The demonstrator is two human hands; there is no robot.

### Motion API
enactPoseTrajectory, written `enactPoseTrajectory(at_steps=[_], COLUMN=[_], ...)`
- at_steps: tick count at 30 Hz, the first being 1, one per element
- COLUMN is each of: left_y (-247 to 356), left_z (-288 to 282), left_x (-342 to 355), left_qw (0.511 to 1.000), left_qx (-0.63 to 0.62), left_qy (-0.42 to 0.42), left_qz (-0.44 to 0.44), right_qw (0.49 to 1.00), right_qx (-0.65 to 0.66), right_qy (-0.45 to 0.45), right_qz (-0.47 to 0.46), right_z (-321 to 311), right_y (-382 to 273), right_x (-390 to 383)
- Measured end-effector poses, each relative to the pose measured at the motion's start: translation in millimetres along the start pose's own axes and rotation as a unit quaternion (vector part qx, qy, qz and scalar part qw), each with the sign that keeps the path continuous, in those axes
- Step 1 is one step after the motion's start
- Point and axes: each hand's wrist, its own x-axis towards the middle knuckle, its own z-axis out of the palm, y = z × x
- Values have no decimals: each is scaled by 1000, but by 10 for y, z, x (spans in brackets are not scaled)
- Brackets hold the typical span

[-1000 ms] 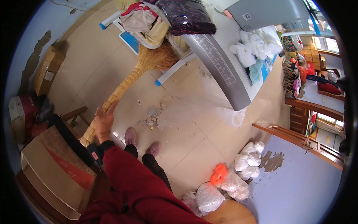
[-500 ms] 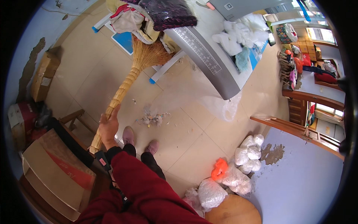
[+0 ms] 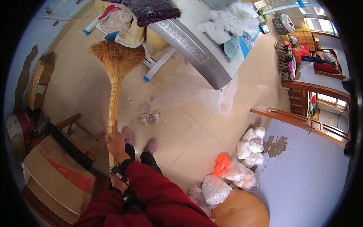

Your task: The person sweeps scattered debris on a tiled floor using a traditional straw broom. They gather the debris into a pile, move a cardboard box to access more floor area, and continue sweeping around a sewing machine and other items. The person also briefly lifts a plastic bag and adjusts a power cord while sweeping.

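A straw broom (image 3: 114, 90) slants away from me, its bristly head beside the hanging cloths at the near end of the grey-and-white machine table. Higher on its handle, my right hand (image 3: 116, 143) is closed around the straw. My left hand (image 3: 120, 184) grips near the handle's lower end, partly hidden behind the right wrist. A small heap of scraps and lint (image 3: 149, 115) lies on the tiled floor ahead of my shoes. Beside the heap spreads a thin clear plastic sheet or bag (image 3: 215, 96), reaching under the table.
The machine table (image 3: 193, 49) carries white stuffing (image 3: 230, 22) and dark fluffy fabric (image 3: 153, 11). Cardboard boxes (image 3: 56, 178) and a wooden frame (image 3: 81, 128) stand at left. Stuffed white bags (image 3: 215, 189) and a round wooden top (image 3: 242, 210) sit at lower right, near an open door (image 3: 298, 123).
The broom head has swung left, out from beside the table leg, and the handle now stands more upright in view. My right hand moved slightly right and nearer; the left hand shows more.
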Motion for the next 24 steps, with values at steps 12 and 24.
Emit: enactPoseTrajectory(at_steps=[12,24], left_y=[456,668], left_z=[-577,-204], left_x=[-134,-346], left_qw=[990,982], left_qx=[139,180], left_qy=[2,42], left_qz=[37,28], right_qw=[989,955], right_qx=[-118,-279], right_qy=[-73,-100], right_qz=[-57,6], right_z=[-1143,-2101], right_y=[960,2195], right_x=[-1018,-1681])
